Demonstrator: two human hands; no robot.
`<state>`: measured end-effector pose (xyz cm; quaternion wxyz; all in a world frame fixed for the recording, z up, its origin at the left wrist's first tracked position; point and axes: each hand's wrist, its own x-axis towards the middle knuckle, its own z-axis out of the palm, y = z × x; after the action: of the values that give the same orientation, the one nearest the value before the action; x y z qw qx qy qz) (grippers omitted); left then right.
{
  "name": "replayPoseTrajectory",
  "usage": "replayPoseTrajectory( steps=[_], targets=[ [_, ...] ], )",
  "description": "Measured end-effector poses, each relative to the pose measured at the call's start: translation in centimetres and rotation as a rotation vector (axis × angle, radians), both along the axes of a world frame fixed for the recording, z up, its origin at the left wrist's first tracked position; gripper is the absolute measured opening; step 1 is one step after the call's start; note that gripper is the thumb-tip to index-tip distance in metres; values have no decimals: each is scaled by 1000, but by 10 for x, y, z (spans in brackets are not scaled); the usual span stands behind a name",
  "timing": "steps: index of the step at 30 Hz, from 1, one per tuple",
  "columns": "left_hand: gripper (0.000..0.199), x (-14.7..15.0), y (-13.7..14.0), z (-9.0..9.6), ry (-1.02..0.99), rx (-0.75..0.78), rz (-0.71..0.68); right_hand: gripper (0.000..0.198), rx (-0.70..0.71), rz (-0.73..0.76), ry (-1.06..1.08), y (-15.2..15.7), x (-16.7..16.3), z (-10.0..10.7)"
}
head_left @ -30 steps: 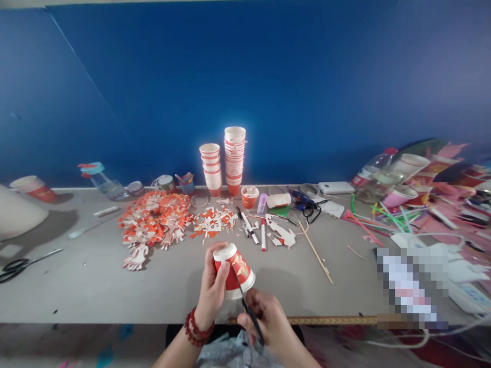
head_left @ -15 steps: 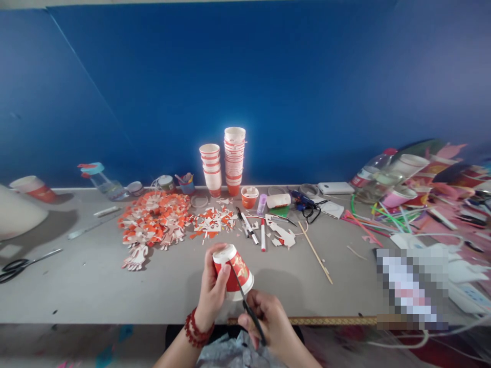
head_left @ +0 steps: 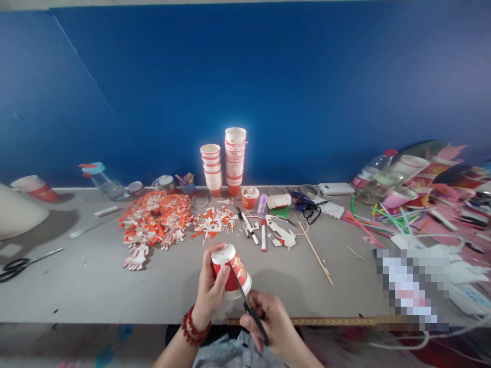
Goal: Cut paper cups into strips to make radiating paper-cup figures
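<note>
My left hand, with red beads at the wrist, is wrapped around a red and white paper cup. The cup is tilted, its white base up and its rim toward the lower right. In my right hand is a pair of black-handled scissors; the fingers are closed on the handles. The blades lie along the cup's side, their tip near its base and close to my left thumb. I cannot tell whether the blades pierce the wall.
Paper cutouts and scraps lie ahead, before a tall cup stack and a shorter one. Right of them are markers, a wooden stick and a glue gun. Other scissors lie far left.
The cup and my left hand have shifted slightly left. The scissors stay against the cup's side, with my right hand nearly in the same place.
</note>
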<state>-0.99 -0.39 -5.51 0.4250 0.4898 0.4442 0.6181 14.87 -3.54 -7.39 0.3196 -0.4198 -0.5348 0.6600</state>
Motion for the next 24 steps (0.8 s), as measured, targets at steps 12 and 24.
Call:
replayPoseTrajectory(
  steps=[12, 24],
  targets=[
    [38, -11, 8, -8, 54, 65, 47, 64, -112, 138, 70, 1, 5, 11],
    [51, -16, 15, -2, -856, -214, -298, 60, 53, 149, -11, 10, 48, 19]
  ],
)
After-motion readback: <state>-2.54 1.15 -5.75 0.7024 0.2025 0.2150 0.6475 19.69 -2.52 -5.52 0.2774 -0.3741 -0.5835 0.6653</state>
